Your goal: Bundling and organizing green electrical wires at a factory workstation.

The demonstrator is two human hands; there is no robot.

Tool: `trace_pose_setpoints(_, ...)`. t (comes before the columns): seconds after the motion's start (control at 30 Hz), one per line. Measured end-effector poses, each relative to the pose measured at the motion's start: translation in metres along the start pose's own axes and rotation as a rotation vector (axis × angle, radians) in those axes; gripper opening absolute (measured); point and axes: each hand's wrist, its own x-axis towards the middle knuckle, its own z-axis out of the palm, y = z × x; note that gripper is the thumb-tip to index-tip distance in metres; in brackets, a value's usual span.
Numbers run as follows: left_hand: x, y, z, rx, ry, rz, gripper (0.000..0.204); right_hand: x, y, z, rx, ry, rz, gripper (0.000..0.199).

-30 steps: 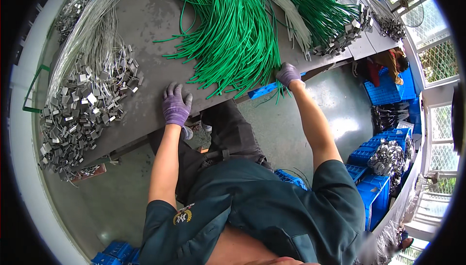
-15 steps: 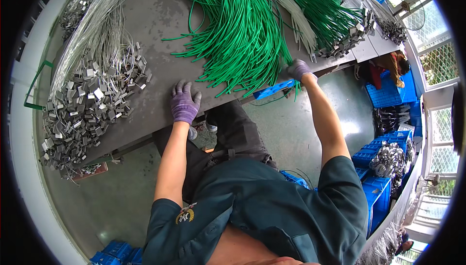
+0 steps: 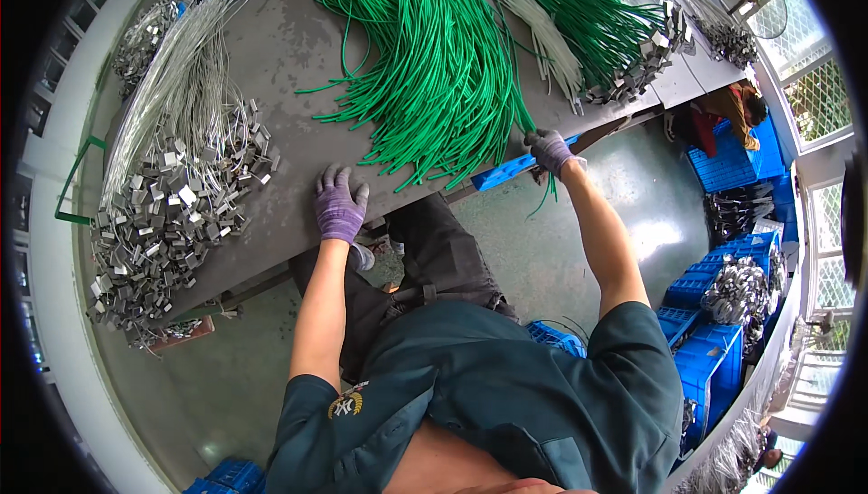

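A big bundle of thin green cables (image 3: 434,69) spreads over the grey table (image 3: 280,51), its loose ends fanned toward me. My left hand (image 3: 340,207), in a purple knitted glove, lies flat on the tabletop near the front edge, fingers spread and nothing in it. At the table's edge, right of the bundle, my gloved right hand (image 3: 550,150) is closed round a few green cables. Their ends hang down below that hand, past the edge.
Clear wires ending in a heap of grey square-headed pieces (image 3: 172,214) cover the table's left side. Another green cable bundle (image 3: 597,24) and pale strands (image 3: 547,37) lie at the right. Blue crates (image 3: 710,358) stand on the floor, and a person (image 3: 732,119) is beyond the table's right edge.
My right hand has drawn slightly down and left, pulling the green cables with it. My left hand stays flat on the table. The whole view has shifted a little.
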Motion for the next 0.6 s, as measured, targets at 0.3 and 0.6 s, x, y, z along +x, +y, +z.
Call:
trace_pose_setpoints(0.3, -0.003, 0.003, -0.003, 0.038, -0.017, 0.007, 0.046, -0.032, 0.027, 0.017, -0.084, -0.001, -0.003, 0.029)
trace_pose_setpoints(0.6, -0.001, 0.002, -0.001, 0.07, -0.055, -0.004, 0.046, -0.06, 0.08, 0.018, 0.159, -0.009, -0.023, 0.023)
